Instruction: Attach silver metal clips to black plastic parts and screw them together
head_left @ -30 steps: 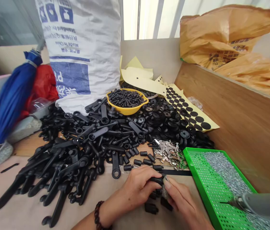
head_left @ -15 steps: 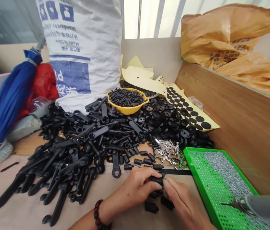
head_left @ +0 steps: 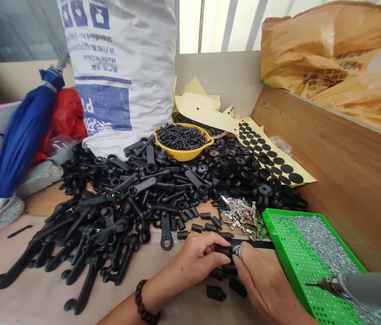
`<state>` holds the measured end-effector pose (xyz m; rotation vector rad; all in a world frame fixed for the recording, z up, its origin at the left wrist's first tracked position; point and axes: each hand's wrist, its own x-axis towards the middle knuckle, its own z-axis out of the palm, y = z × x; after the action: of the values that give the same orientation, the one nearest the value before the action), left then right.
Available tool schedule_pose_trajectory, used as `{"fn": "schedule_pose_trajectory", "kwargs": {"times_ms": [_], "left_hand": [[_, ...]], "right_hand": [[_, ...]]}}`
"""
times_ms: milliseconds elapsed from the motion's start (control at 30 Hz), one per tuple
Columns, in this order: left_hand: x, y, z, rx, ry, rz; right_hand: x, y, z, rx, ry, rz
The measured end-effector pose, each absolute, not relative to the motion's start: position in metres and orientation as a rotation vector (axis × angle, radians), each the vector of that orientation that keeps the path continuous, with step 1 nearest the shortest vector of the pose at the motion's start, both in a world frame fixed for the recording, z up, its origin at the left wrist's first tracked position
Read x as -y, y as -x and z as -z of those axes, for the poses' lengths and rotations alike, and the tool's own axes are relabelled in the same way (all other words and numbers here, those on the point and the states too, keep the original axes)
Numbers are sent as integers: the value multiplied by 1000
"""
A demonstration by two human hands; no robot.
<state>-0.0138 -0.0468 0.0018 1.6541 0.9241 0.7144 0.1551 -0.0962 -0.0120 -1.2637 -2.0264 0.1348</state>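
Black cylindrical sleeve (head_left: 223,251) sits between your two hands at the near side of the worktop (head_left: 34,307), close to loose matching sleeves (head_left: 215,293). Your left hand (head_left: 197,257) pinches its body between thumb and fingers; your right hand (head_left: 264,275) pinches a greyish piece (head_left: 236,250) at its right end, fine detail too small to tell. Advised: keep both parts in line, grip steady, pressure even. Containers: yellow bowl (head_left: 184,155), heaped with black ribbed pins (head_left: 182,136); green perforated tray (head_left: 295,253), small silvery metal parts (head_left: 327,241) massed towards its right side; white sack (head_left: 149,90), contents hidden.
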Motion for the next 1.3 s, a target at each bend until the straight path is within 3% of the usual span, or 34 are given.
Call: {"fn": "schedule_pose_trajectory", "kwargs": {"times_ms": [133, 300, 400, 633, 900, 1300], "left_hand": [[46, 15, -1, -885, -1821, -729], [44, 17, -1, -836, -1897, -771], [44, 16, -1, -810, -1876, -804], [46, 15, 6, -838, -1563, -733], [48, 17, -1, -886, -1953, -640], [50, 15, -4, -873, -1979, -707]], "right_hand": [[95, -156, 9, 2037, 1327, -197], [101, -157, 14, 1913, 1414, -676], [104, -155, 17, 1797, 1469, -765], [101, -155, 21, 1927, 1325, -384], [100, -157, 22, 2032, 1348, -254], [96, -163, 12, 2170, 1299, 145]]}}
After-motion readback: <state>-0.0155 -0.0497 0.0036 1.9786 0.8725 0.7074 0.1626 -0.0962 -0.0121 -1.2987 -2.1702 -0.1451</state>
